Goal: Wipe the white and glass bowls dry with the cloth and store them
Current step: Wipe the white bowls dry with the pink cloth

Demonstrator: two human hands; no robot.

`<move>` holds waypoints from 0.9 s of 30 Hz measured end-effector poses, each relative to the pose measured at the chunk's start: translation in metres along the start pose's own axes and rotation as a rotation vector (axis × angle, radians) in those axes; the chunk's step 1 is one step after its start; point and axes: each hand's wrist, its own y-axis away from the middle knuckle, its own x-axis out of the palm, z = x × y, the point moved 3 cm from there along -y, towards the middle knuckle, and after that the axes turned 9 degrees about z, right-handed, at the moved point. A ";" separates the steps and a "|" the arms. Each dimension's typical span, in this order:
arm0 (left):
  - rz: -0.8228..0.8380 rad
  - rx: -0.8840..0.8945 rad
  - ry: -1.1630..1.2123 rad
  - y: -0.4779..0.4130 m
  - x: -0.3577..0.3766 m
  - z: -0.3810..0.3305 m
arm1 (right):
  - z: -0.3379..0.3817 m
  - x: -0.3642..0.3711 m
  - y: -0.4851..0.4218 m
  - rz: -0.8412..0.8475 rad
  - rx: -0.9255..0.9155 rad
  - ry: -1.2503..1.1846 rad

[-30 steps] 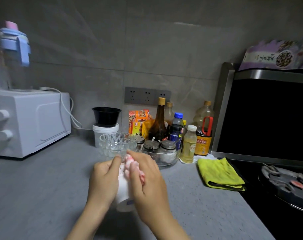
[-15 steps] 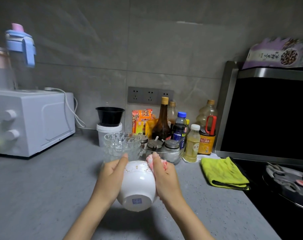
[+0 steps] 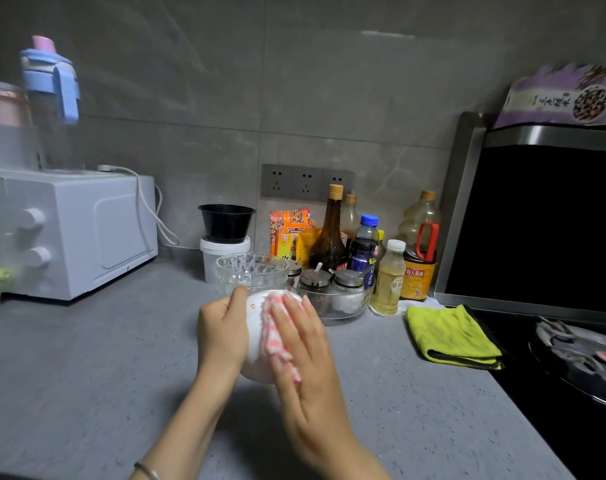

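My left hand [image 3: 222, 332] grips the white bowl [image 3: 256, 341] from its left side, holding it above the grey counter [image 3: 87, 375] with its outside turned towards me. My right hand [image 3: 305, 348] lies flat on the bowl's right side and presses a pink-and-white cloth [image 3: 275, 336] against it with straight fingers. Much of the bowl is hidden behind the two hands. The cut-glass bowl [image 3: 252, 273] stands upright on the counter just behind the white bowl.
Condiment bottles [image 3: 332, 237] and a glass dish of spice jars [image 3: 332, 299] crowd the back middle. A white microwave [image 3: 69, 230] stands at the left, a folded yellow cloth [image 3: 450, 336] at the right next to the black stove [image 3: 571, 358]. A white tub carries a black bowl [image 3: 226, 221].
The bowl's base faced me half a second ago with a hand on each side; now my right hand has slid across the bowl's outside, cloth spread under flat fingers.
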 end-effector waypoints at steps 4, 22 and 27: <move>0.125 -0.011 0.003 0.008 0.007 0.002 | 0.002 -0.003 -0.003 -0.024 -0.117 0.251; 0.267 -0.152 0.039 0.017 -0.003 -0.004 | -0.020 -0.031 -0.024 -0.071 0.542 -0.720; 0.311 0.054 -0.069 0.019 0.002 -0.019 | -0.024 -0.033 -0.031 -0.058 0.417 -0.547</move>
